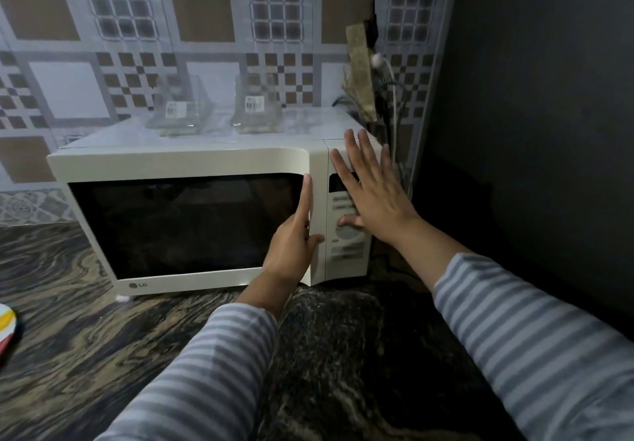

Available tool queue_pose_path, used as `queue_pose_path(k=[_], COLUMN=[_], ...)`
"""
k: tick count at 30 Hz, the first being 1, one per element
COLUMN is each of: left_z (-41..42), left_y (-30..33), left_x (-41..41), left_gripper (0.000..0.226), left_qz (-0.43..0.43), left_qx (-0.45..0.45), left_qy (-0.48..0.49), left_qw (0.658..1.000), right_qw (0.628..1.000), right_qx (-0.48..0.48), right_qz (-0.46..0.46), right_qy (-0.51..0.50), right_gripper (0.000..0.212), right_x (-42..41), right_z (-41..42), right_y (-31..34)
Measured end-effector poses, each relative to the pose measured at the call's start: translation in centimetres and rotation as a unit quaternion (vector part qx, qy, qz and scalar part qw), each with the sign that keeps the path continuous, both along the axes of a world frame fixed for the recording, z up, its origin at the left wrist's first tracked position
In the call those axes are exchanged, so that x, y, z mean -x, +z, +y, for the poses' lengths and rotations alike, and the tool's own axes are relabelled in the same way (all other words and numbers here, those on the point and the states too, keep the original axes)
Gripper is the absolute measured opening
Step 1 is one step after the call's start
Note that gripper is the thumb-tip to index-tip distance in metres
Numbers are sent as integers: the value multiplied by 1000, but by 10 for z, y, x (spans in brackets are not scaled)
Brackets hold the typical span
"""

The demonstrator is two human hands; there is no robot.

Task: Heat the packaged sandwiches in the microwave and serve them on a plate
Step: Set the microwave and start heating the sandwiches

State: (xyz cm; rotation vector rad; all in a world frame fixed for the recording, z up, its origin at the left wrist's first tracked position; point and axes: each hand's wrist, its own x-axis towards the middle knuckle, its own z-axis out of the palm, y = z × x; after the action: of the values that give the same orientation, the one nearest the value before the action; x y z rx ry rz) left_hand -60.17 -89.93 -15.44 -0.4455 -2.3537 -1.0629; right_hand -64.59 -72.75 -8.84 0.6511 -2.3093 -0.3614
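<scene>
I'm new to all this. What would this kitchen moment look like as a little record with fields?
setting: white LG microwave on a dark marbled counter, patterned tile wall behind
door: closed
on top: two clear sandwich packages with labels, side by side
left hand: forefinger straight along the door's right edge
right hand: open, fingers spread, over the control panel
plate: colourful rim just visible at the left edge
task stage: packages not yet inside
</scene>
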Motion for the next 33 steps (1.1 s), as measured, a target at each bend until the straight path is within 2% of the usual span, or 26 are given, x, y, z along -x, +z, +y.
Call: queue_pose_path(k=[8, 13, 16, 20, 23, 26, 28, 31, 33], left_z=[7, 12, 10, 4, 2, -7, -23, -49, -65], left_y=[2, 3, 3, -6, 1, 10, 21, 52, 76], left_x=[-5, -10, -15, -28, -39, -48, -55, -57, -54], left_gripper=[109, 104, 104, 111, 107, 95, 73, 47, 44], left_qz=[11, -6, -19, 9, -16, -13, 62, 199, 192], left_qx=[26, 2, -13, 24, 27, 77, 115, 153, 156], left_qy=[40, 70, 66, 37, 7, 7, 94, 258, 324], left_qw=[999, 998, 998, 999, 999, 997, 987, 933, 913], right_qw=[1000, 999, 999, 998, 996, 994, 991, 979, 974], right_qx=[-2, 12, 12, 35, 22, 40, 100, 182, 195], right_qz=[4, -17, -22, -56, -87, -97, -87, -57, -59], right_qy=[-25, -26, -24, -2, -16, -7, 15, 68, 96], right_gripper=[135, 134, 136, 135, 121, 93, 71, 50, 46], right_x=[-2, -7, -8, -10, -20, -37, -50, -60, -62], right_z=[-4, -7, -7, -8, -6, 0, 2, -6, -20], right_y=[-2, 1, 2, 4, 12, 23, 30, 42, 51])
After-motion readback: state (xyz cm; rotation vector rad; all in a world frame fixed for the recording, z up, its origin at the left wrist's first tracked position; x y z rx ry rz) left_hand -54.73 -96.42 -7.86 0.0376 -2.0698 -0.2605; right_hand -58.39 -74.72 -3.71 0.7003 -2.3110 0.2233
